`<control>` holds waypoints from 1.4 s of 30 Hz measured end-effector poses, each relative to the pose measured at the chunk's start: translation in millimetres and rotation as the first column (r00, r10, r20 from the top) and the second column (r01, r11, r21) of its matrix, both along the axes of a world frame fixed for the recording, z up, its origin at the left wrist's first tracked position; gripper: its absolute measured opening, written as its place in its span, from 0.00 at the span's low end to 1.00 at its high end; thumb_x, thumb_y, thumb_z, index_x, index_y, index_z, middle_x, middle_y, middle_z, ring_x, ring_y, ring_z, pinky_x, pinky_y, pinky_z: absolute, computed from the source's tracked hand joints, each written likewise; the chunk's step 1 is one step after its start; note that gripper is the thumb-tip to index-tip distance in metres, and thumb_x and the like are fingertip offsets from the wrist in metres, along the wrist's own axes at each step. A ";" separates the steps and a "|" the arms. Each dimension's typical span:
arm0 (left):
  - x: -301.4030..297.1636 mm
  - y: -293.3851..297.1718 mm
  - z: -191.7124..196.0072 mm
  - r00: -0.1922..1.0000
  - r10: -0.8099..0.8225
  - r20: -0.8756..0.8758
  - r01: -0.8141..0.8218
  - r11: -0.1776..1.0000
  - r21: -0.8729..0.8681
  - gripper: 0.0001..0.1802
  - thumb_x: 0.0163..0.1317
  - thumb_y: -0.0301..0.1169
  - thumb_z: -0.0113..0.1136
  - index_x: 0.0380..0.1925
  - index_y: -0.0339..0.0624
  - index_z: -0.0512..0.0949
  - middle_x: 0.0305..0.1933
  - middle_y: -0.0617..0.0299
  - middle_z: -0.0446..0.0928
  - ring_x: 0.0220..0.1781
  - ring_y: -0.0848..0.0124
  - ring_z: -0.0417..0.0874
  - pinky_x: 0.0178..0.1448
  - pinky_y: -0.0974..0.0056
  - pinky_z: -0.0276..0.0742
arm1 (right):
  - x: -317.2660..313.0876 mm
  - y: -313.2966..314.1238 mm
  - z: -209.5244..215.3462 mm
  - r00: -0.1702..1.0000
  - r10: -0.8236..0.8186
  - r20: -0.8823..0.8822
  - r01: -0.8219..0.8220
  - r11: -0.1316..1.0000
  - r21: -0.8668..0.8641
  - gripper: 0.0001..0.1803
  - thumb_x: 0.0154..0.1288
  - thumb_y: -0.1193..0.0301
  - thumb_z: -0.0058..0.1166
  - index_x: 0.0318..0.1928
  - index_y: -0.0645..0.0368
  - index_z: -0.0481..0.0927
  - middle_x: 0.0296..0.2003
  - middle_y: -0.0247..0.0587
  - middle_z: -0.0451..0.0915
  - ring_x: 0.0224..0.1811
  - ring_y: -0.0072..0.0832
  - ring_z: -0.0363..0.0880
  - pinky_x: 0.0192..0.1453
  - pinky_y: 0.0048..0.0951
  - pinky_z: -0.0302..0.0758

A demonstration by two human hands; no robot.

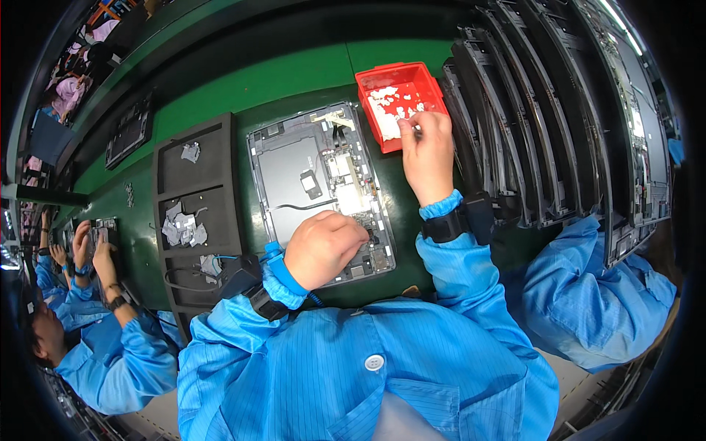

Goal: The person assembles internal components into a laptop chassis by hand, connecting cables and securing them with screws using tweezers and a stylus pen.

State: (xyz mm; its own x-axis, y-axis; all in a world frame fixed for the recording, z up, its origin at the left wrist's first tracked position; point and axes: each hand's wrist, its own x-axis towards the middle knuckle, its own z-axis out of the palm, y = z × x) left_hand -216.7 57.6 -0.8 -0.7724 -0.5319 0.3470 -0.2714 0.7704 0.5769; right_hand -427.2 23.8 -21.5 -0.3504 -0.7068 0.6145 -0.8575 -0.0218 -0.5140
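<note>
An opened flat tablet-like device (290, 165) lies in front of me, its grey panel and circuit board (340, 173) exposed. My left hand (323, 248) rests over the lower part of the board, fingers curled together; whatever they may hold is hidden under them. At the near edge of a red plastic bin (401, 71), my right hand (428, 156) is closed in a pinch. Something small and dark shows by its fingertips, too little to name. Small white pieces (386, 110) lie scattered inside the bin.
Left of the device sits a dark compartment tray (193, 247) with crumpled grey scraps (184, 226). A row of upright dark panels (507, 110) stands close on the right. Another person's blue sleeve (588, 283) is beside them. Co-workers' hands (104, 257) are at far left.
</note>
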 end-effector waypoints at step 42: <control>1.5 27.5 0.2 0.995 0.093 0.038 -0.083 0.973 -0.217 0.13 0.37 0.17 0.62 0.28 0.36 0.78 0.30 0.58 0.76 0.32 0.63 0.78 0.33 0.64 0.76 | 35.3 122.7 -7.2 0.661 0.654 0.367 -0.617 0.753 -0.230 0.11 0.42 0.85 0.58 0.29 0.64 0.74 0.32 0.44 0.80 0.35 0.38 0.80 0.40 0.33 0.76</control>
State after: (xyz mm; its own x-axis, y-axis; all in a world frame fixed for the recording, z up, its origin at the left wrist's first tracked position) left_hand -215.2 85.1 -0.6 -0.7441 -0.5156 0.4248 -0.3666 0.8467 0.3855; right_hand -391.9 146.5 -28.7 -0.0584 -0.8068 0.5880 -0.3343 -0.5392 -0.7730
